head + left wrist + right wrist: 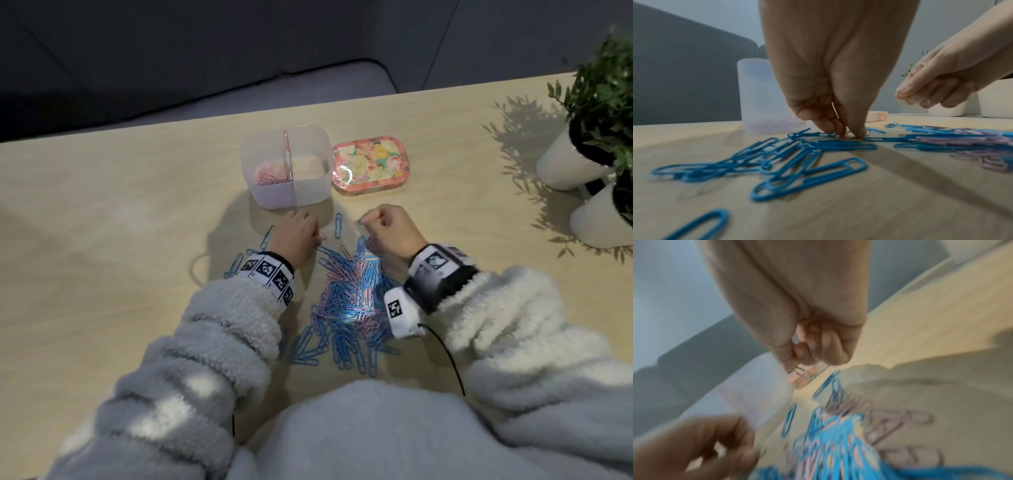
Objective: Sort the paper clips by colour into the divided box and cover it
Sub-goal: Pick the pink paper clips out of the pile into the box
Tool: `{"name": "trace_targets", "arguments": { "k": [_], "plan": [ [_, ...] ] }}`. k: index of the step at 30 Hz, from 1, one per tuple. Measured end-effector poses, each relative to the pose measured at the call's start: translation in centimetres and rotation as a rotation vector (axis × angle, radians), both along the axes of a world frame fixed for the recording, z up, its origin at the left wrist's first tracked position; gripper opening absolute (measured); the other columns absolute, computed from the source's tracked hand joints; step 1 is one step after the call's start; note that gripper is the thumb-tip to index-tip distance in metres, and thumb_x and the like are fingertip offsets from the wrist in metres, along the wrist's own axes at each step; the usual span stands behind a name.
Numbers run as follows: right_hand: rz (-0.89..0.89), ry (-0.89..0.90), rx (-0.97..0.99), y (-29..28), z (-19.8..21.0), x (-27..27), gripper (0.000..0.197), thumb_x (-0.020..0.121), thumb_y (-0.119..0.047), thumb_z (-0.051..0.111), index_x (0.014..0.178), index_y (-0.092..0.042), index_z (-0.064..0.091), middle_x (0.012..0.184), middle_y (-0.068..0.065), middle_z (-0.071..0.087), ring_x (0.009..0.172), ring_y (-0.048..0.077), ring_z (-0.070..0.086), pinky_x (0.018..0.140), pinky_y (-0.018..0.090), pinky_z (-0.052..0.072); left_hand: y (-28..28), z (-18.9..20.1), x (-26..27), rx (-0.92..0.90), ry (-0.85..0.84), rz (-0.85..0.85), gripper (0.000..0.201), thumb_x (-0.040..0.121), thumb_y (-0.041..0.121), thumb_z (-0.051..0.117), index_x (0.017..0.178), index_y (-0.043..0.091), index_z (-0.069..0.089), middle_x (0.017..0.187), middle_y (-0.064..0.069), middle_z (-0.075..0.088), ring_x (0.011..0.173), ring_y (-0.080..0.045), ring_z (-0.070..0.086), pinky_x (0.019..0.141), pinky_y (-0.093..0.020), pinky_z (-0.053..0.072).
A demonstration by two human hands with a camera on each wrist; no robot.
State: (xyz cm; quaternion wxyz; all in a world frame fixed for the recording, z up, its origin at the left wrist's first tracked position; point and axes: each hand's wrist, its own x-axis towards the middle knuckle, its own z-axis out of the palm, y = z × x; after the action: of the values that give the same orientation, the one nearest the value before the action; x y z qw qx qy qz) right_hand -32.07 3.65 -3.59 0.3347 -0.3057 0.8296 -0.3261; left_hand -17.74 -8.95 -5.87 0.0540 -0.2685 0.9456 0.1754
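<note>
Left hand point(297, 236), fingertips down on the table point(102, 205), pinches a pale clip point(849, 134). Mixed blue and pink clips point(346, 305) lie between the wrists. Right hand point(390, 229), raised, pinches a pink clip point(800, 370). Behind: divided box point(287, 192), pink clips point(270, 174) in its left compartment; floral lid point(368, 166) just beside it.

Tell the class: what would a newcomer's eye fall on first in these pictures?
The tangled heap of blue and pink paper clips on the table, between both hands. Beyond it stand the divided box, pink clips in its left half, and the flowered lid beside it.
</note>
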Motion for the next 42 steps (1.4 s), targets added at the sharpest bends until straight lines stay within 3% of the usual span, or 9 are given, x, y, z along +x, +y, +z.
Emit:
{"name": "trace_targets", "arguments": {
  "k": [2,7,13,18,23,30,35,39,42],
  "plan": [
    [-0.133,-0.146,-0.090,1.1,0.7,-1.2,0.013,0.092,-0.010,0.050,0.093,0.001,0.058,0.072,0.005,0.057,0.061,0.014,0.055,0.055,0.017,0.047,0.1,0.1,0.4,0.026,0.026,0.019,0.016,0.090,0.020,0.052,0.095,0.006,0.055,0.100,-0.015,0.061,0.096,-0.032,0.053,0.083,-0.045,0.045],
    [-0.347,-0.425,-0.194,3.3,0.8,-1.7,0.016,0.092,0.004,0.037,0.084,-0.007,0.044,0.062,0.012,0.050,0.031,0.007,0.047,0.033,0.014,0.035,1.4,0.9,-0.1,0.236,0.183,0.100,0.017,0.089,0.009,0.047,0.102,0.004,0.056,0.104,-0.015,0.058,0.096,-0.029,0.053,0.083,-0.036,0.040],
    [0.064,0.071,0.038,4.1,-1.0,-0.7,0.008,0.077,-0.025,0.062,0.071,-0.027,0.068,0.068,0.008,0.066,0.065,0.026,0.060,0.065,0.032,0.047,3.0,2.4,-2.1,0.602,0.170,0.196,0.009,0.088,0.007,0.045,0.092,0.015,0.049,0.069,0.006,0.043,0.064,-0.011,0.043,0.056,-0.015,0.035],
    [0.343,0.471,0.183,3.4,-0.2,0.2,0.028,0.089,-0.032,0.055,0.116,-0.028,0.063,0.106,0.008,0.070,0.103,0.028,0.061,0.079,0.033,0.046,3.0,1.7,-1.9,0.317,-0.049,-0.115,0.019,0.085,0.017,0.058,0.102,0.009,0.056,0.098,-0.007,0.055,0.089,-0.021,0.052,0.078,-0.030,0.039],
    [0.403,0.534,0.275,3.9,-0.2,-0.3,0.014,0.087,-0.027,0.056,0.096,-0.024,0.066,0.098,0.008,0.070,0.096,0.032,0.062,0.073,0.033,0.044,3.3,1.6,-1.4,0.192,-0.095,-0.180,0.018,0.089,0.016,0.055,0.101,0.005,0.060,0.109,-0.015,0.055,0.101,-0.029,0.054,0.085,-0.033,0.040],
    [0.162,0.098,0.105,5.2,-2.5,-1.8,0.015,0.086,-0.017,0.053,0.071,-0.020,0.054,0.062,-0.002,0.057,0.064,0.023,0.056,0.065,0.033,0.047,2.9,1.9,-0.7,0.397,-0.001,-0.042,0.015,0.092,0.016,0.050,0.097,0.003,0.056,0.097,-0.011,0.063,0.085,-0.021,0.055,0.074,-0.028,0.040],
    [-0.234,-0.350,-0.174,6.3,-1.8,-3.4,0.023,0.091,-0.001,0.049,0.071,-0.012,0.052,0.043,-0.001,0.054,0.031,0.006,0.043,0.035,0.012,0.031,2.4,2.0,-1.1,0.680,0.169,0.141,0.014,0.092,0.009,0.048,0.104,0.008,0.055,0.074,0.000,0.053,0.065,-0.005,0.054,0.063,-0.015,0.043],
    [-0.411,-0.611,-0.283,7.1,-1.1,-3.5,0.022,0.087,0.013,0.037,0.095,0.002,0.055,0.063,0.016,0.053,0.036,0.010,0.048,0.032,0.014,0.029,3.5,2.5,-3.0,0.961,0.129,0.300,0.021,0.092,0.001,0.037,0.088,0.011,0.055,0.063,-0.001,0.048,0.041,0.002,0.049,0.046,-0.017,0.037],
    [-0.433,-0.569,-0.253,7.6,-1.1,-3.1,0.026,0.086,0.008,0.036,0.080,-0.002,0.058,0.063,0.012,0.048,0.034,0.007,0.044,0.032,0.012,0.026,4.5,2.5,-4.3,0.979,0.105,0.300,0.025,0.093,0.015,0.045,0.068,0.017,0.049,0.059,-0.001,0.044,0.049,-0.011,0.042,0.050,-0.024,0.030]
  ]
}}
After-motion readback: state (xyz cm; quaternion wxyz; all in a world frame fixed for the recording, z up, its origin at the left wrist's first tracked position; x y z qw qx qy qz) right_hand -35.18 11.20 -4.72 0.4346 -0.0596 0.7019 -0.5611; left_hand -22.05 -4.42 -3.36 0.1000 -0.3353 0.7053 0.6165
